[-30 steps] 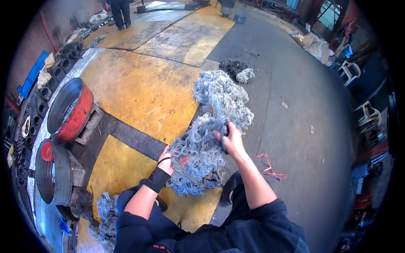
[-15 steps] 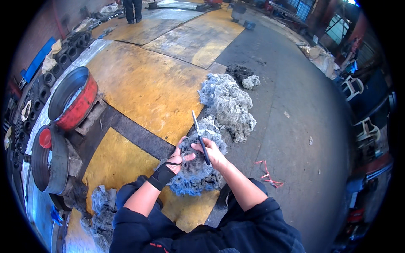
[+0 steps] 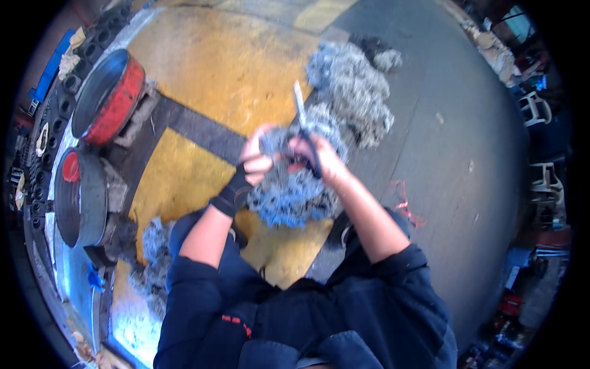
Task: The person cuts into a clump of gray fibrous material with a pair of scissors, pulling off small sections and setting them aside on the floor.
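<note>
My left hand point(image 3: 255, 158), with a black wrist wrap point(image 3: 231, 194), closes on a tuft of grey, wool-like fibre point(image 3: 272, 142). Close beside it on the right, my right hand point(image 3: 321, 158) grips a pair of scissors point(image 3: 299, 103), their pale blade pointing away from me and the dark handle lying across the fingers. Motion smears both hands, so the exact finger hold is hard to see. Under them, between my legs, rests a heap of the same fibre point(image 3: 292, 200), bluish along its near edge. Another grey pile point(image 3: 353, 92) lies just beyond it.
Left stand two round tubs, one red-sided point(image 3: 115, 107) and one grey point(image 3: 92, 200) with a small red cup point(image 3: 70, 166). Yellow sheets point(image 3: 203, 67) cover part of the floor. More fibre point(image 3: 157, 258) lies by my left leg, red string point(image 3: 402, 206) at right.
The view has tipped down toward my body. My hands remain close together over the heap, the scissors are more upright, and the left hand's tuft shows more clearly lifted.
</note>
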Action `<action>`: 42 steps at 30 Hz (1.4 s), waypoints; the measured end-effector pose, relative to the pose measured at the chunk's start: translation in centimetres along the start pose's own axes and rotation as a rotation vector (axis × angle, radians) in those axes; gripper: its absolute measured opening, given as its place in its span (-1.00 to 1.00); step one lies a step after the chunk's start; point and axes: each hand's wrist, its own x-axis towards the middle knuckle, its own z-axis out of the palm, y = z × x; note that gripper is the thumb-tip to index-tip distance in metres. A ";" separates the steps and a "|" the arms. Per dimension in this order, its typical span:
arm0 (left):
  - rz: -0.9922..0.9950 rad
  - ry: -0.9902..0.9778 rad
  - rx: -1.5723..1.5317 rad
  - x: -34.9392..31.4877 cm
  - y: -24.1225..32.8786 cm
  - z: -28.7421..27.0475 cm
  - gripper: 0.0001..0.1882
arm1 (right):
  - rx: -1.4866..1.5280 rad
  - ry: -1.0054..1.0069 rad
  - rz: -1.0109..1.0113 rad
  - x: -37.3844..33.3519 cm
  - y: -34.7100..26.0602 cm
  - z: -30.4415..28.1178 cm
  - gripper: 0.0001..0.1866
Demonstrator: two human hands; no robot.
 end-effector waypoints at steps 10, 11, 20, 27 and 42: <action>-0.070 0.315 -0.677 1.8 4.0 -5.1 -0.62 | 0.377 0.367 0.231 1.1 0.6 -1.5 -0.47; -0.084 0.253 -0.791 1.8 4.5 -4.9 -0.63 | 0.415 0.317 0.323 0.9 1.0 -1.2 -0.40; -0.027 0.092 -0.899 0.1 5.9 -4.5 -0.56 | 0.474 0.091 0.454 1.6 3.5 1.7 -0.27; 0.100 0.592 -0.593 -7.3 7.0 -15.0 -0.67 | 0.503 0.233 0.269 3.2 4.5 -0.8 -0.55; -0.381 1.356 -0.653 -60.9 -2.9 -16.6 -0.59 | 0.415 0.201 0.140 -0.4 4.5 -7.5 -0.79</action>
